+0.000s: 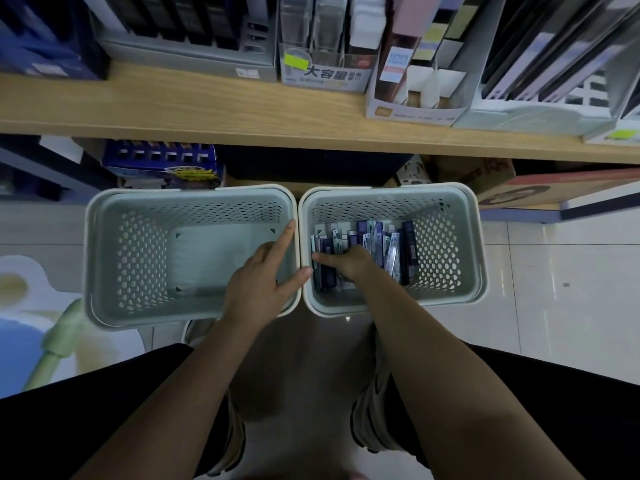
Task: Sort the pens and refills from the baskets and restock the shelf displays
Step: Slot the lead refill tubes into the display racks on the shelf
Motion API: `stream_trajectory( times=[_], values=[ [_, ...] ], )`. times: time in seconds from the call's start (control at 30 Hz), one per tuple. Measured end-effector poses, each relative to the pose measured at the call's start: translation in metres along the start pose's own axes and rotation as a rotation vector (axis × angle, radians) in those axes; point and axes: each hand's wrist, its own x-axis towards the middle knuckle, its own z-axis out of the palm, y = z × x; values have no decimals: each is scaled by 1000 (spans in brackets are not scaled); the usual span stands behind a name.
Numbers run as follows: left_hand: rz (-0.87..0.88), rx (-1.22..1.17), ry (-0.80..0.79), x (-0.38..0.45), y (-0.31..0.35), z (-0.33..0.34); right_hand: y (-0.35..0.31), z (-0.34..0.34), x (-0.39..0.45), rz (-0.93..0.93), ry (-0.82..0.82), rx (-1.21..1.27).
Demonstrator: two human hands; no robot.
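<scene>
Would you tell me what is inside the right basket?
The right basket holds upright pen and refill packs. The right hand covers some, hiding its fingers.

Left hand (263, 282) braces left basket (104, 258) rim; right hand (346, 261) apparently grasping refill packs (394, 247) in right basket (460, 244).

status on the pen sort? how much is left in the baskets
Done: the left basket looks empty. In hand: the right hand is down among the pen and refill packs in the right basket, fingers curled on some of them; the left hand rests open on the left basket's rim. Left: that whole batch of packs, plus placing them on the wooden shelf displays.
</scene>
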Motion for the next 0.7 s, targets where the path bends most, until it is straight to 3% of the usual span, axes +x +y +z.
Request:
stream_trajectory(
  times=[0.7],
  values=[
    [-15, -9, -1, 0, 0, 2, -2, 3, -9, -56, -168, 246]
  ],
)
